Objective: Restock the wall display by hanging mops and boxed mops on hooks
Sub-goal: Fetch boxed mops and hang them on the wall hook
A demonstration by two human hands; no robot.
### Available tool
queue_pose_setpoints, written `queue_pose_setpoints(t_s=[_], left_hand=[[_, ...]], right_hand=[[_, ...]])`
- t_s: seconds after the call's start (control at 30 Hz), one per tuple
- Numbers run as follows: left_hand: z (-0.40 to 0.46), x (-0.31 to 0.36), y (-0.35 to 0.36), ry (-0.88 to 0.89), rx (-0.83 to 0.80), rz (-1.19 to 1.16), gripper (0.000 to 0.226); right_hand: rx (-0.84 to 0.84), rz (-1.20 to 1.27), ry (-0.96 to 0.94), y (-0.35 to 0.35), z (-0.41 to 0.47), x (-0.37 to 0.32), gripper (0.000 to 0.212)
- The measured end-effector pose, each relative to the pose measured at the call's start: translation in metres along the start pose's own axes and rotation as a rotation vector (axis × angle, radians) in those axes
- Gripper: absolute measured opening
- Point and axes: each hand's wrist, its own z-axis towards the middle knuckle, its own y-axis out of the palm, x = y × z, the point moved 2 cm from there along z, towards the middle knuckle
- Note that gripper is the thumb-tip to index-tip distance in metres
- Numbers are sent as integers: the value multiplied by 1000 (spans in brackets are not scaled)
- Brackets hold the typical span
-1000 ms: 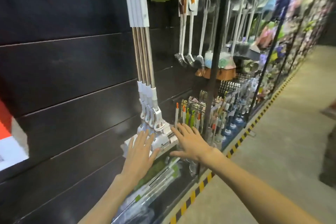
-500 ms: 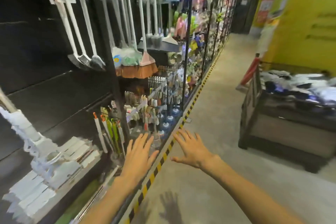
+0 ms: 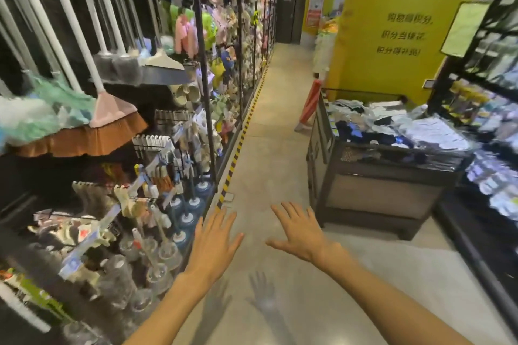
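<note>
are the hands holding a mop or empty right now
Empty. The left hand and the right hand both have fingers spread flat over the bare aisle floor, gripping nothing.

Bright, even overhead store light. Soft hand shadows fall on the floor (image 3: pixel 269 300) below the hands. Shelves (image 3: pixel 84 126) left of the floor smear with motion blur; edges bend.

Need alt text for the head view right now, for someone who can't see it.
Both hands, left and right, are open and empty, held out over the aisle floor. Brooms and brushes hang on the wall display to the left; a bin of folded goods stands to the right.
</note>
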Motion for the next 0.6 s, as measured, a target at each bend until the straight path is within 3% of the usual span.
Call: queue_pose_setpoints(t_s=[0.17, 0.33, 0.5, 0.6], left_hand=[[132, -14, -13, 62, 20, -43, 97], [254, -28, -18, 125, 17, -29, 71], [362, -42, 1, 164, -17, 12, 76], [431, -53, 24, 164, -36, 42, 85]], right_hand=[[12, -11, 53, -43, 102, 40, 98], [30, -17, 97, -68, 204, 76, 107], [43, 25, 121, -71, 306, 111, 96], [49, 57, 125, -67, 369, 139, 107]])
